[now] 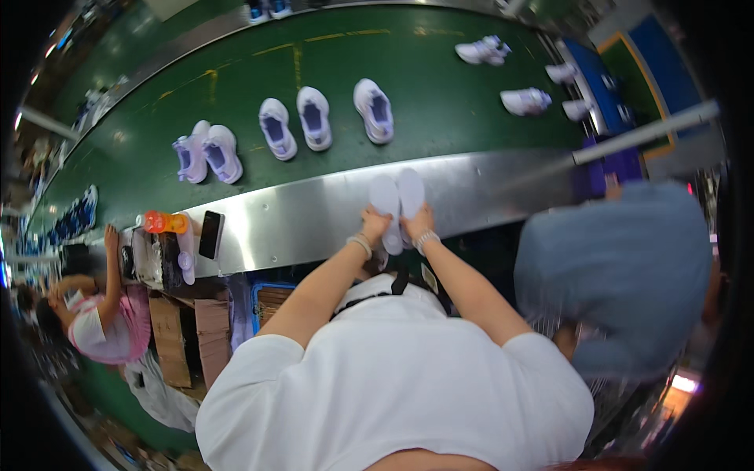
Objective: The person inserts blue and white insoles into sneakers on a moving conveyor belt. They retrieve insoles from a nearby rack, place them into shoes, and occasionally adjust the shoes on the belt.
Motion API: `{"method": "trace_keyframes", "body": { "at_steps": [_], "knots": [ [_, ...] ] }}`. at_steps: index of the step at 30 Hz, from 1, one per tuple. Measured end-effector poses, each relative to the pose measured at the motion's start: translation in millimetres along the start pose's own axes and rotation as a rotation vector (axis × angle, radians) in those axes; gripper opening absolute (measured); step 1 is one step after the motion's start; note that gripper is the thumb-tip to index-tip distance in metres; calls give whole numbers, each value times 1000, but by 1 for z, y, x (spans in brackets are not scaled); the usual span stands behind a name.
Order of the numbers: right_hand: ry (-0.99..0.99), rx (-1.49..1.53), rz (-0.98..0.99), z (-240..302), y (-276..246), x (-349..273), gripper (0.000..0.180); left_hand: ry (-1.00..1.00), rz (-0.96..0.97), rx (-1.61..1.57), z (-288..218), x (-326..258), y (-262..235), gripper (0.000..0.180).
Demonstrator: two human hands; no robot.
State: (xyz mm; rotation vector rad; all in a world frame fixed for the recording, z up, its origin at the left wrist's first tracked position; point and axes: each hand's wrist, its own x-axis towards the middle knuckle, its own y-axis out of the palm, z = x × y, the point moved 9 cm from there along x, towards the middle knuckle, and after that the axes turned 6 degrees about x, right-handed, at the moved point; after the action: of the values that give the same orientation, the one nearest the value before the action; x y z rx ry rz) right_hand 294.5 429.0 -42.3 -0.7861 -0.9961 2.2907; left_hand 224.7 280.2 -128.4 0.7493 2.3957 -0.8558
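Two white insoles lie side by side in my grip, toe ends pointing away over the metal ledge. My left hand is closed around the left insole, thumb on top. The right insole is gripped the same way by my right hand. Beyond the ledge, on the green conveyor belt, stand a pair of white and lilac sneakers and a single sneaker nearest to my hands. Another pair of sneakers stands further left.
A phone and an orange bottle rest on the ledge's left part, beside more insoles. Co-workers stand close at right and at left. More sneakers sit on the belt's far right. Cardboard boxes stand below the ledge.
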Motion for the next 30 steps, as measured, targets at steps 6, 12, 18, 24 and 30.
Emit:
{"method": "trace_keyframes", "body": {
  "at_steps": [6,12,18,24,30],
  "knots": [
    [-166,-152,-71,-3,-59,2,78,-91,269,-581,-16,-39,-26,69],
    [-304,-285,227,76,-53,-39,80,261,-888,-258,41,-73,-311,41],
    [-159,-526,295,72,-6,-35,88,149,-929,606,124,-5,-521,73],
    [-56,-543,170,80,-5,-30,82,-387,-874,880,122,40,-584,97],
    [67,-562,63,74,3,-44,72,-45,-791,731,108,104,-578,33]
  ]
}}
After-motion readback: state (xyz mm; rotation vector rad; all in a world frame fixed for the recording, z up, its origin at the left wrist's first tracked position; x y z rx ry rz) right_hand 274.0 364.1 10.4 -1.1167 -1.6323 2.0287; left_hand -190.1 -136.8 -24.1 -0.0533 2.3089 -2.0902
